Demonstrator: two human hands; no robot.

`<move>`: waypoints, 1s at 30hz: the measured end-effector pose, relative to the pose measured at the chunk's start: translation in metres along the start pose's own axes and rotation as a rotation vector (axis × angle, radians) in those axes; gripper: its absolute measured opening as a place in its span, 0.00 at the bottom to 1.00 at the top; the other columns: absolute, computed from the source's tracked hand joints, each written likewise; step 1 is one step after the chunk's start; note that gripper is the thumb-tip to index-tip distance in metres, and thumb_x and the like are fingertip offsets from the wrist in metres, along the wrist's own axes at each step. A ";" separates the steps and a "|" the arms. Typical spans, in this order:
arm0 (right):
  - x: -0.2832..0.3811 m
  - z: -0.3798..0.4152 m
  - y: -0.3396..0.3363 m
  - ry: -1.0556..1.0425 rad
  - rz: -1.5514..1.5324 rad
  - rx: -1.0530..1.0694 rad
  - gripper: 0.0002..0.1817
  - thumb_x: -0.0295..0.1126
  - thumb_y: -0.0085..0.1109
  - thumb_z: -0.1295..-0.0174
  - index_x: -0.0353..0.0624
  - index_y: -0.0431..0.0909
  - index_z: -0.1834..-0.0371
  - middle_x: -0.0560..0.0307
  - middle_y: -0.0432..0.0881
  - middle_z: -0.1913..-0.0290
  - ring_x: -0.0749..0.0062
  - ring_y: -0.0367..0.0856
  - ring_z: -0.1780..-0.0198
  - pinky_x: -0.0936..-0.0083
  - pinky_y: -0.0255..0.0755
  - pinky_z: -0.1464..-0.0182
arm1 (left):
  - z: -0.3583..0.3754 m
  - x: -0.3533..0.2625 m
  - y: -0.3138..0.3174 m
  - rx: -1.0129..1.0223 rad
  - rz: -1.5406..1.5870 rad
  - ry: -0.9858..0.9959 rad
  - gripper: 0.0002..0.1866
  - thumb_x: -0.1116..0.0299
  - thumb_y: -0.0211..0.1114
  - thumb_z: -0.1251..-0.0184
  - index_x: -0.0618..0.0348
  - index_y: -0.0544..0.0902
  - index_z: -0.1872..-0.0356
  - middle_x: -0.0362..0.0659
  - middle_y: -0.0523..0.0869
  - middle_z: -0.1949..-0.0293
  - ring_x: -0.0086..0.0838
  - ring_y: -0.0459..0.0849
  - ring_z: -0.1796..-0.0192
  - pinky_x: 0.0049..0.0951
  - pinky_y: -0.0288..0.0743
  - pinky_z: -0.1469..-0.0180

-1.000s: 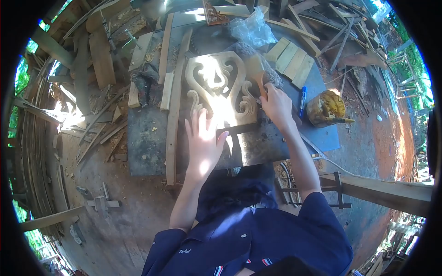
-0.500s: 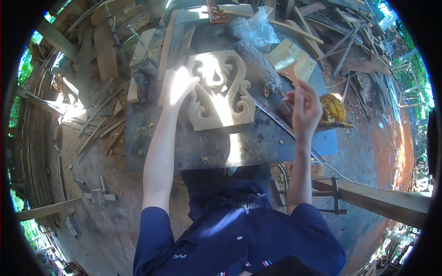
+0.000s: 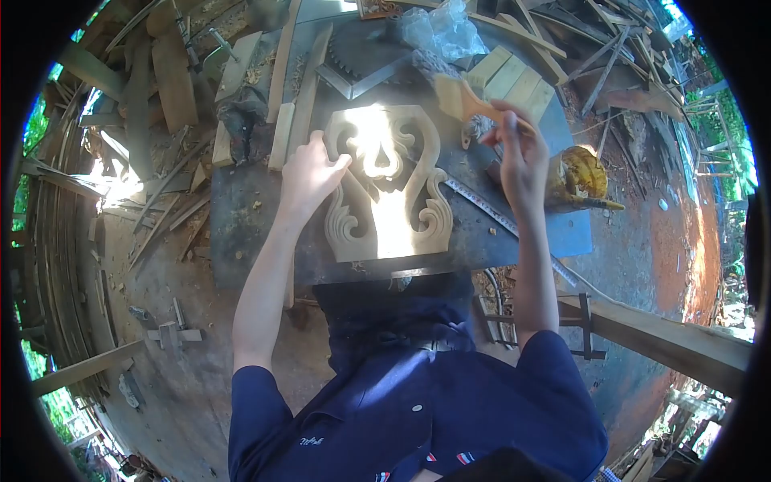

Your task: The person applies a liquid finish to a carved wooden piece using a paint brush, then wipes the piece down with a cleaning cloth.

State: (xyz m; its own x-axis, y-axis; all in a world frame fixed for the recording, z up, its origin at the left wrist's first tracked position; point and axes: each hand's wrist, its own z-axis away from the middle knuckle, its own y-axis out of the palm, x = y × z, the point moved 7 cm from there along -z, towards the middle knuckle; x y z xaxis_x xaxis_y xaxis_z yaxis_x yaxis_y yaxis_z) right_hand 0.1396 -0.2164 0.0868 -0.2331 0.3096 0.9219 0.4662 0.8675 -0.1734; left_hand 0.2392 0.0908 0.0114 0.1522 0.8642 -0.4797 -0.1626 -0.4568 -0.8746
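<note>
i steady the carved wood panel (image 3: 385, 189) at bench centre with my left hand (image 3: 309, 177) flat on its left edge; my right hand (image 3: 518, 153) is closed around the brush (image 3: 464, 100), lifted at the panel's far right. step in hand, as i judge it: dusting; next, lower the bristles onto the carving.

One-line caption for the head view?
Left hand steadies a carved wooden panel on the workbench; right hand holds a brush.

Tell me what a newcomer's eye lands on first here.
The pale carved wooden panel lies sunlit in the middle of the dark workbench, with the left hand on its left edge. The right hand holds a wooden-handled brush raised above the bench's right side.
</note>
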 end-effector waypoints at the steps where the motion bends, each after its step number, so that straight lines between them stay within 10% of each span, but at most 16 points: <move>1: 0.003 -0.005 0.011 -0.027 0.033 0.072 0.16 0.37 0.55 0.16 0.37 0.84 0.42 0.57 0.85 0.57 0.80 0.84 0.61 0.80 0.77 0.55 | 0.002 0.002 0.004 0.002 0.004 -0.001 0.37 0.52 0.70 0.36 0.72 0.76 0.33 0.60 0.91 0.62 0.53 0.91 0.53 0.50 0.84 0.46; 7: 0.028 -0.019 0.028 -0.137 0.090 0.094 0.15 0.37 0.57 0.18 0.35 0.83 0.56 0.53 0.82 0.60 0.69 0.87 0.62 0.71 0.79 0.57 | 0.061 -0.021 -0.022 -0.165 0.035 0.253 0.31 0.57 0.73 0.31 0.60 0.78 0.30 0.51 0.87 0.50 0.49 0.86 0.46 0.46 0.81 0.43; 10: 0.059 0.000 0.009 -0.590 0.822 0.017 0.08 0.32 0.59 0.22 0.40 0.82 0.58 0.52 0.84 0.66 0.51 0.87 0.61 0.61 0.77 0.58 | 0.117 -0.055 -0.023 -0.052 -0.012 0.465 0.36 0.56 0.80 0.41 0.56 0.79 0.31 0.48 0.82 0.39 0.44 0.77 0.32 0.47 0.69 0.29; 13: 0.024 0.012 -0.001 -0.179 0.595 0.176 0.09 0.35 0.60 0.23 0.40 0.82 0.56 0.50 0.85 0.63 0.51 0.87 0.60 0.59 0.77 0.57 | 0.149 -0.063 0.009 0.030 -0.042 0.605 0.38 0.54 0.79 0.41 0.56 0.78 0.30 0.49 0.80 0.33 0.43 0.71 0.24 0.58 0.55 0.20; 16: 0.007 0.030 0.010 -0.241 0.764 0.335 0.12 0.38 0.65 0.27 0.42 0.82 0.52 0.50 0.85 0.62 0.51 0.88 0.58 0.58 0.78 0.55 | 0.153 -0.062 0.037 0.008 -0.173 0.648 0.39 0.52 0.78 0.39 0.54 0.77 0.28 0.48 0.78 0.29 0.44 0.67 0.20 0.64 0.47 0.16; 27: -0.055 0.048 0.026 -0.134 0.961 0.535 0.13 0.40 0.71 0.37 0.47 0.86 0.54 0.52 0.86 0.59 0.50 0.89 0.59 0.55 0.80 0.55 | 0.125 -0.059 0.033 0.075 -0.336 0.736 0.46 0.43 0.80 0.44 0.53 0.77 0.26 0.52 0.76 0.27 0.48 0.65 0.18 0.65 0.51 0.17; 30: -0.053 0.043 0.023 -0.133 0.963 0.478 0.13 0.40 0.70 0.39 0.46 0.86 0.56 0.51 0.86 0.60 0.49 0.88 0.60 0.54 0.80 0.56 | 0.109 -0.070 0.023 0.142 -0.128 0.873 0.50 0.43 0.84 0.54 0.52 0.77 0.28 0.52 0.80 0.42 0.52 0.74 0.29 0.64 0.58 0.20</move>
State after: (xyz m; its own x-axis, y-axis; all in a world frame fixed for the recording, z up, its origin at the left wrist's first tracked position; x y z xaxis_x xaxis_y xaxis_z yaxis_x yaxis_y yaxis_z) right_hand 0.1258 -0.1962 0.0187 -0.0512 0.9569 0.2858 0.1289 0.2901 -0.9483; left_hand 0.1183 0.0427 0.0324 0.8559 0.4118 -0.3129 -0.2039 -0.2874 -0.9359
